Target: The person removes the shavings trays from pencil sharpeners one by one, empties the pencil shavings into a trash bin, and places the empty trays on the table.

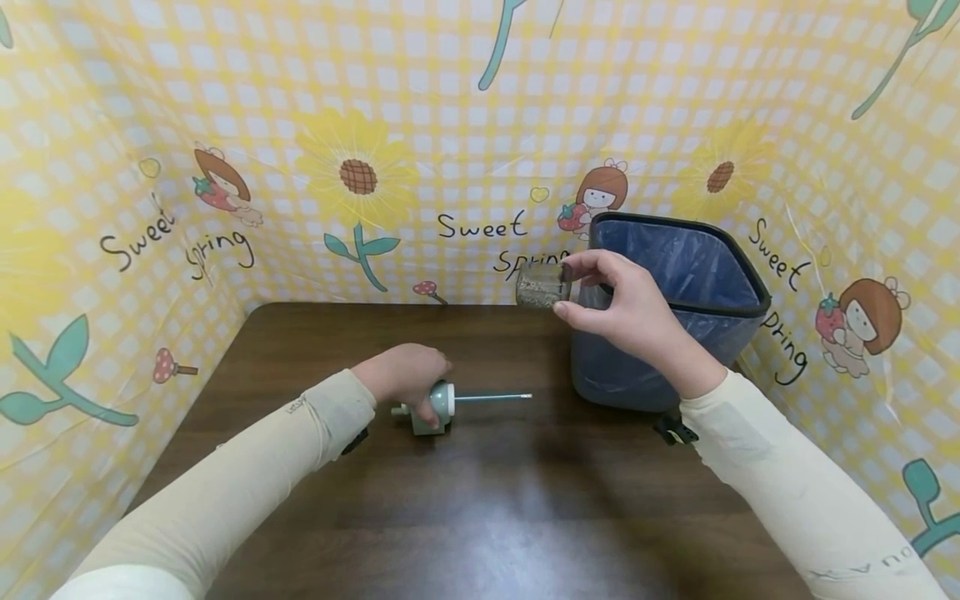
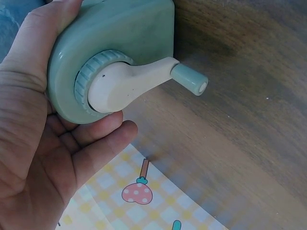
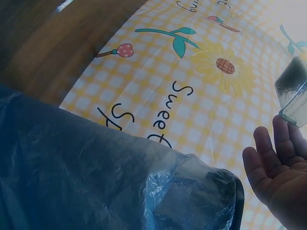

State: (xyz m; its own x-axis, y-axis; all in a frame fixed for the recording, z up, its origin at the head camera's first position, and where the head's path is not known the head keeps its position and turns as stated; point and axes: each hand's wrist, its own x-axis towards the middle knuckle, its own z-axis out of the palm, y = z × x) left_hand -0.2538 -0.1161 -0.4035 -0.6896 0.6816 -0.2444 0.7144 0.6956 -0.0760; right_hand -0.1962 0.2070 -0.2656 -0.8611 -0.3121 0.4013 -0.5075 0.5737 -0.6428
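Note:
Around a mint-green crank pencil sharpener (image 1: 442, 405) on the table, my left hand (image 1: 405, 373) curls its fingers and thumb. A teal pencil (image 1: 491, 397) sticks out of the sharpener's front towards the right. In the left wrist view, the white crank arm (image 2: 129, 86) and its green knob (image 2: 189, 79) face the camera. My right hand (image 1: 633, 308) pinches a clear, smoky shavings container (image 1: 542, 285) by one end, raised above the table beside the bin. Shavings show inside it. In the right wrist view the container (image 3: 291, 91) lies partly past the picture's edge.
A trash bin with a dark rim (image 1: 675, 223) and a bluish plastic liner (image 3: 96, 167) stands at the back right, close to my right forearm. Yellow checked sheeting (image 1: 465, 150) walls the dark wooden table (image 1: 337, 517) at the back and sides.

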